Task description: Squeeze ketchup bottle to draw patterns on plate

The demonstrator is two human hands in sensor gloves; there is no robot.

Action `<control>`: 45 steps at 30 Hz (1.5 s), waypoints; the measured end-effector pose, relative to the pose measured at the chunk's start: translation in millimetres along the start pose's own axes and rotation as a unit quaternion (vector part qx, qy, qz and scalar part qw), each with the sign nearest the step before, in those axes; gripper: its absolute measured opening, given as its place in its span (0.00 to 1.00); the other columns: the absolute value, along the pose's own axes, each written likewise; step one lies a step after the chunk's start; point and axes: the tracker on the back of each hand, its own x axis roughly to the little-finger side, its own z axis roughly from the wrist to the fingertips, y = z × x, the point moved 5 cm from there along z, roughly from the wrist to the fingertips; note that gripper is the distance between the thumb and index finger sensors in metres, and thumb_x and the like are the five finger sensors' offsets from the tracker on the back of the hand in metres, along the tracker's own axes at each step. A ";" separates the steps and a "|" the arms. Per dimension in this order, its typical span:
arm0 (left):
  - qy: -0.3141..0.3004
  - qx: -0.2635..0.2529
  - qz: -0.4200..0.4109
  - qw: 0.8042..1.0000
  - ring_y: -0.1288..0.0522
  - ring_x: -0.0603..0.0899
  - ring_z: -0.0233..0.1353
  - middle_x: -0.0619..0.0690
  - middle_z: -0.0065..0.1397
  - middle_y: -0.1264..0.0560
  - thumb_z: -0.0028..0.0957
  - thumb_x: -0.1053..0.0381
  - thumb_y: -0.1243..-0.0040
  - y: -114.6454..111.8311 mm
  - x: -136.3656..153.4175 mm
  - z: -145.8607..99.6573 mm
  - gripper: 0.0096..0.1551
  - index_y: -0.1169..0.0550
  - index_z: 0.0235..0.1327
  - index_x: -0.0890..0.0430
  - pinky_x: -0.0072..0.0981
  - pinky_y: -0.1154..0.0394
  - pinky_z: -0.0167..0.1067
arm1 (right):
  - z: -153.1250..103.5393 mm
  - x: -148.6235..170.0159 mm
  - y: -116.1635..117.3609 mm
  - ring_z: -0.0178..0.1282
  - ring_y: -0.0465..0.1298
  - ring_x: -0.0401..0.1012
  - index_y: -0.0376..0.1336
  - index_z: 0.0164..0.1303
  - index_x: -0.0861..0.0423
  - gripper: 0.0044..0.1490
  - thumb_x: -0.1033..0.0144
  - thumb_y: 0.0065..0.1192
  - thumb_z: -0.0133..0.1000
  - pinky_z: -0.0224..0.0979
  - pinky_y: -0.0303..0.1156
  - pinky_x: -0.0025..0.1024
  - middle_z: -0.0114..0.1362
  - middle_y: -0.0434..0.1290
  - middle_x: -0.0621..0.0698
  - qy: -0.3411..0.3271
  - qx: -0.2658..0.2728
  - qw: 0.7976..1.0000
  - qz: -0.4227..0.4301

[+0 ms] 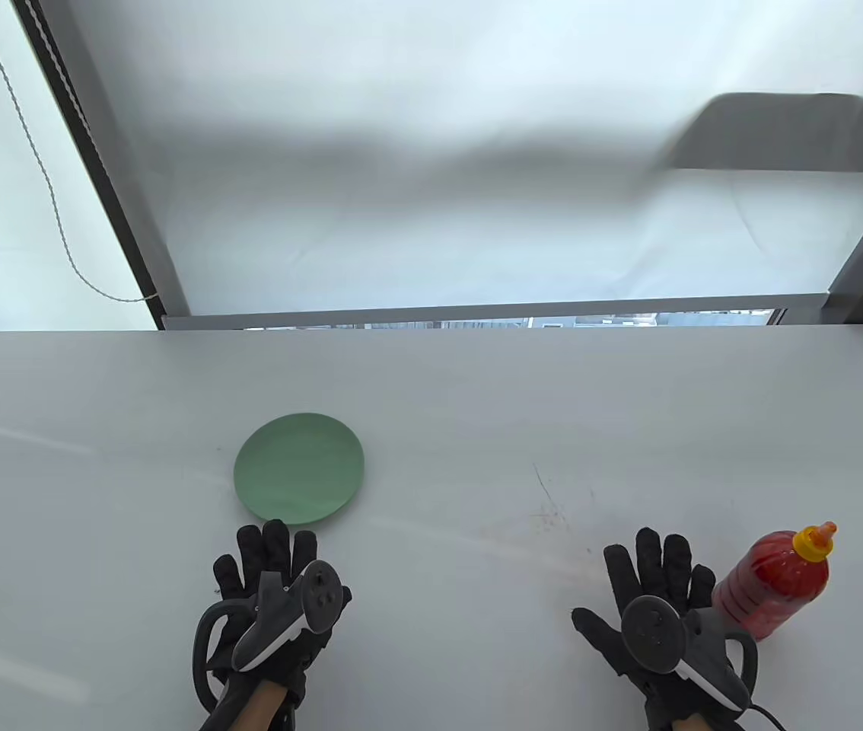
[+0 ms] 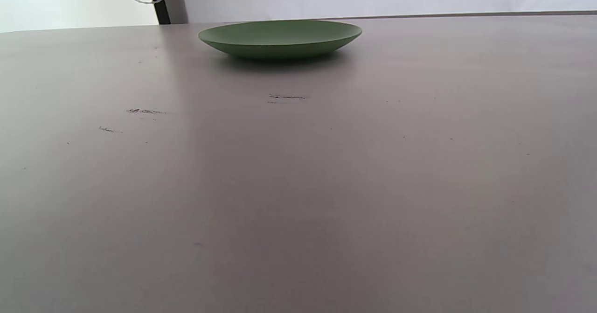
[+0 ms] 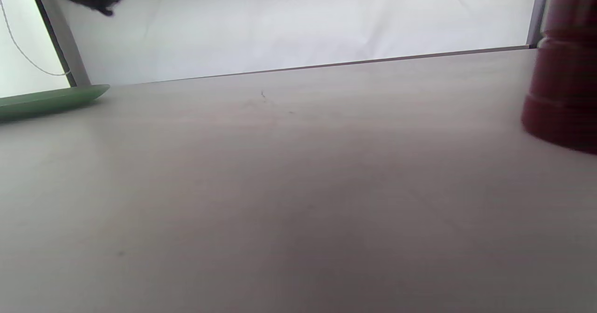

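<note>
A round green plate (image 1: 299,468) lies on the grey table, left of centre; it also shows in the left wrist view (image 2: 280,38) and at the left edge of the right wrist view (image 3: 46,99). A red ketchup bottle (image 1: 778,582) with a yellow cap stands upright at the right; its base shows in the right wrist view (image 3: 562,70). My left hand (image 1: 268,563) rests flat and open on the table just below the plate, holding nothing. My right hand (image 1: 656,575) rests flat and open just left of the bottle, apart from it.
The grey table (image 1: 477,426) has scratch marks (image 1: 549,506) between the hands. A dark metal frame (image 1: 119,190) with a white cord (image 1: 36,167) and a translucent sheet stand behind the table's far edge.
</note>
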 end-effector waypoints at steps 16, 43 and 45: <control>-0.013 0.003 -0.009 1.000 0.70 0.74 0.82 0.68 0.89 0.66 0.61 0.31 0.63 6.6 -6.4 8.5 0.50 0.59 0.86 0.55 0.77 0.68 0.69 | 0.3 -1.2 -5.8 0.88 0.29 0.66 0.39 0.96 0.54 0.60 0.26 0.48 0.66 0.81 0.31 0.69 0.95 0.30 0.69 -0.005 0.014 1.000 0.016; 0.066 0.116 0.026 0.991 0.46 0.73 0.80 0.64 0.83 0.40 0.64 0.46 0.44 -1.1 -15.5 152.9 0.34 0.39 0.78 0.57 0.76 0.57 0.75 | 1.7 0.5 -7.8 0.87 0.29 0.67 0.39 0.96 0.55 0.59 0.27 0.48 0.67 0.81 0.31 0.69 0.95 0.29 0.71 -0.007 0.012 0.998 0.057; 0.066 0.115 0.037 0.991 0.46 0.73 0.81 0.63 0.83 0.39 0.64 0.47 0.44 -0.6 -16.9 154.7 0.33 0.39 0.78 0.56 0.76 0.56 0.75 | 1.7 0.7 -8.1 0.87 0.29 0.67 0.39 0.97 0.55 0.59 0.27 0.48 0.67 0.81 0.31 0.69 0.95 0.29 0.71 -0.007 0.012 0.998 0.057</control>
